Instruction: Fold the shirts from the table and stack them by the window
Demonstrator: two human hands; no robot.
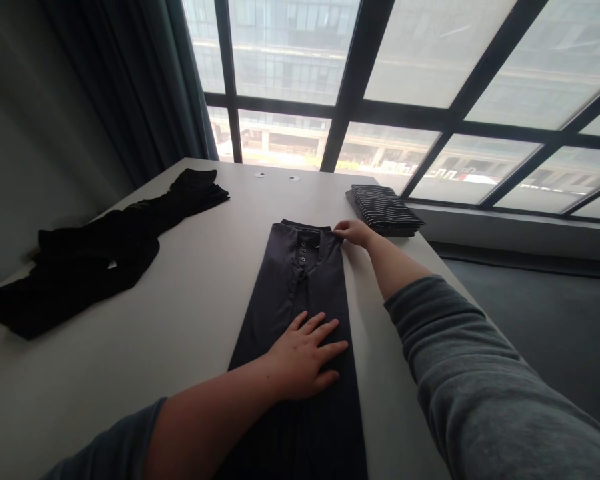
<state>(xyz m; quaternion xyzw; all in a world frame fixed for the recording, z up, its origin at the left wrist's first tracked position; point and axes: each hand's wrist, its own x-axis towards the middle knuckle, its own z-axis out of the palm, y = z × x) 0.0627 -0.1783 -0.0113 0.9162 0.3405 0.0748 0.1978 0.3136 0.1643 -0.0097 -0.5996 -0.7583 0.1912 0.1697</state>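
Note:
A dark grey garment, which looks like a pair of trousers (275, 280), lies lengthwise on the white table (200, 280). Its top edge faces the window, and a placket there with several round fasteners hangs open. My left hand (305, 360) rests flat on the middle of the cloth with fingers spread. At the far right corner, my right hand (351, 232) pinches the top edge between thumb and fingers. The lower end of the garment runs out of view, partly behind my left forearm.
A folded striped cloth stack (387, 207) sits near the table's right edge. On the left lies a crumpled black garment (105, 247). Two small white discs (294, 178) are at the far edge, before the large window (290, 133). A dark curtain (145, 80) hangs at left.

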